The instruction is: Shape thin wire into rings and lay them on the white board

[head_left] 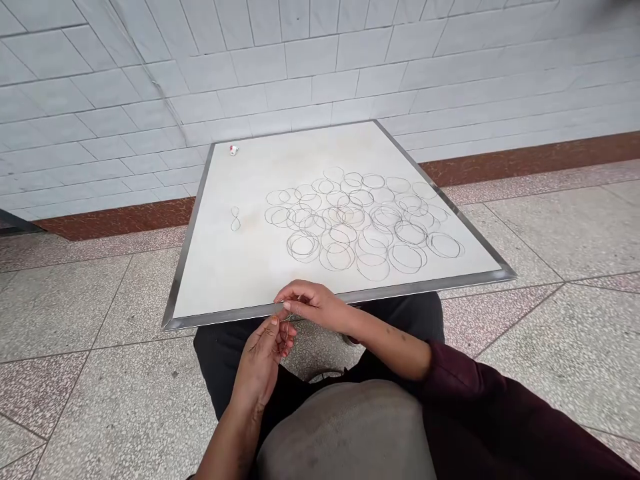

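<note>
Both hands meet just over the table's near edge. My left hand point(265, 350) is closed, with thumb and fingers pinching a thin wire loop point(287, 328). From the right, my right hand point(313, 305) comes in with its fingertips pinched on the same wire, near the left thumb. Fingers hide much of the loop, so its full shape cannot be made out. Farther up the white table lie several thin wire rings point(373, 267), spread flat and overlapping. On the left part of the tabletop rests one wire twisted into a figure eight point(235, 219).
The white table point(225, 280) has a grey metal rim point(425, 288) and stands near a white tiled wall point(310, 63). A small red and white object point(233, 151) sits at its far left corner. My legs are under the near edge, above a speckled floor point(125, 400).
</note>
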The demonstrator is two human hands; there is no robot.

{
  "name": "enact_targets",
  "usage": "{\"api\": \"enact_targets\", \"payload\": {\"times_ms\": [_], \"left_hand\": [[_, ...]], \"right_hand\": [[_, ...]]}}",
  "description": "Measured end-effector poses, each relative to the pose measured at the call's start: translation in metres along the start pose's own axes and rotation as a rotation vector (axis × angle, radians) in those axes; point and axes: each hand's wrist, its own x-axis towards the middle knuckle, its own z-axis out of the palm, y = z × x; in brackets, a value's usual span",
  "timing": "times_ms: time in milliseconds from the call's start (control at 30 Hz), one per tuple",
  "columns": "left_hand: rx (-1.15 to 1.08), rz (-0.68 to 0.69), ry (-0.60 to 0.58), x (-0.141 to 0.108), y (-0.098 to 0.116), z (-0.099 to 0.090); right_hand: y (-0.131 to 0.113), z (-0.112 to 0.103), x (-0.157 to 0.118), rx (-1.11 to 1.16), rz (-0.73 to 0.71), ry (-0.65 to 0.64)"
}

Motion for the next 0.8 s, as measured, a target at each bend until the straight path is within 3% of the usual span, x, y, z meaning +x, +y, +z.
{"api": "enact_targets", "payload": {"times_ms": [467, 667, 800], "left_hand": [[-0.029, -0.019, 0.035, 0.0063, -0.0021, 0.0039], [-0.03, -0.032, 0.03, 0.008, -0.0031, 0.0028], [-0.022, -0.048, 0.02, 0.0081, -0.0047, 0.0027]], "right_hand": [[0.0036, -0.0023, 0.001, 0.075, 0.025, -0.024], [0.0001, -0.0011, 0.0043, 0.07, 0.031, 0.036], [0.0006, -0.0034, 0.0078, 0.047, 0.041, -0.006]]}}
